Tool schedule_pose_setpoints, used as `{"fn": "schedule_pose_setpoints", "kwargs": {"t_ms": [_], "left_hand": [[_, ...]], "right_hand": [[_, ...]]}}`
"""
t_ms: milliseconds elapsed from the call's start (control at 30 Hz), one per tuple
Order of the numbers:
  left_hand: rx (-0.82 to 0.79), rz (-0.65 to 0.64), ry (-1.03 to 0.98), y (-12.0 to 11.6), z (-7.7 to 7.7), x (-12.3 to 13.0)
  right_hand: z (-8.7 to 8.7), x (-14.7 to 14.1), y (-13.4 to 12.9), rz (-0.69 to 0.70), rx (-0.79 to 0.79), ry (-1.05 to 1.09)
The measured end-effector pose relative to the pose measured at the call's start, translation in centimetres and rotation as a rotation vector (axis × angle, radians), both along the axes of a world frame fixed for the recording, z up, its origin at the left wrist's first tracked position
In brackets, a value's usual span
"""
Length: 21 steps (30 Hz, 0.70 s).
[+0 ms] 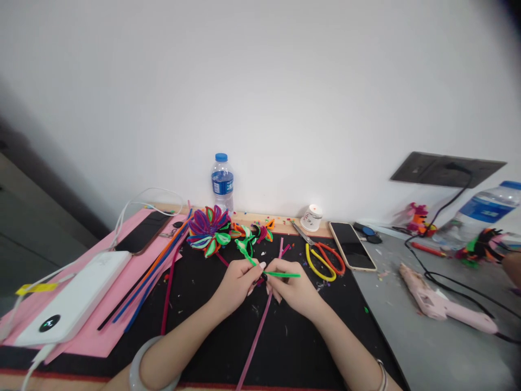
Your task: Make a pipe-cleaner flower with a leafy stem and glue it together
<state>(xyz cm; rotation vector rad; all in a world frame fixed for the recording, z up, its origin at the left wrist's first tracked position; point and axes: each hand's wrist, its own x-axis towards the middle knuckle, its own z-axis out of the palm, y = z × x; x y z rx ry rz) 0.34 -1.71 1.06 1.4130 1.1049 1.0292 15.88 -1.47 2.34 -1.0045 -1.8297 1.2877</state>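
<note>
Between both hands, over the black mat [309, 342], is a bright green pipe cleaner [287, 275]. My left hand [240, 279] pinches it between thumb and forefinger, near a looped green and white part that reaches up to the left. My right hand [287, 282] is closed on the stretch whose straight end sticks out to the right. Something small and dark shows between the fingertips, too hidden to name. Below the hands a pink pipe cleaner [256, 339] lies slantwise on the mat. A multicoloured pipe-cleaner flower [209, 231] rests beyond my left hand.
Scissors [325, 260] and a phone [353, 247] lie right of the hands, with a paper cup [311, 218] behind. A water bottle [222, 184] stands by the wall. Left are a power bank [77, 296] and pink sheets [97, 342]; far right, a glue gun [443, 307] and another person's hand [513, 269].
</note>
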Motion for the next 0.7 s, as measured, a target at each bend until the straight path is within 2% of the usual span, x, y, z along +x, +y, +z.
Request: {"fn": "schedule_pose_setpoints", "kwargs": {"t_ms": [133,200,267,367,467,600,700], "left_hand": [[-0.091,0.048,0.003,0.26,-0.18,0.1],[-0.103,0.05,0.001,0.38,-0.31,0.07],[-0.073,0.033,-0.001,0.44,-0.39,-0.01],[-0.021,-0.029,-0.018,0.37,-0.29,-0.17],[-0.005,-0.112,-0.041,0.15,-0.01,-0.27],[0.075,-0.161,0.008,0.0,0.32,-0.42],[0.18,-0.131,0.112,0.12,0.4,-0.6]], "right_hand": [[0.11,-0.05,-0.1,-0.014,0.285,-0.178],[0.16,-0.13,-0.13,-0.027,0.288,-0.18],[0.19,-0.2,-0.11,-0.036,0.154,-0.108],[0.21,-0.14,0.06,-0.01,-0.161,0.099],[0.21,0.11,0.28,0.041,-0.391,0.279],[0.13,0.29,0.39,0.081,-0.508,0.345],[0.06,0.12,0.38,0.049,-0.445,0.287]]}}
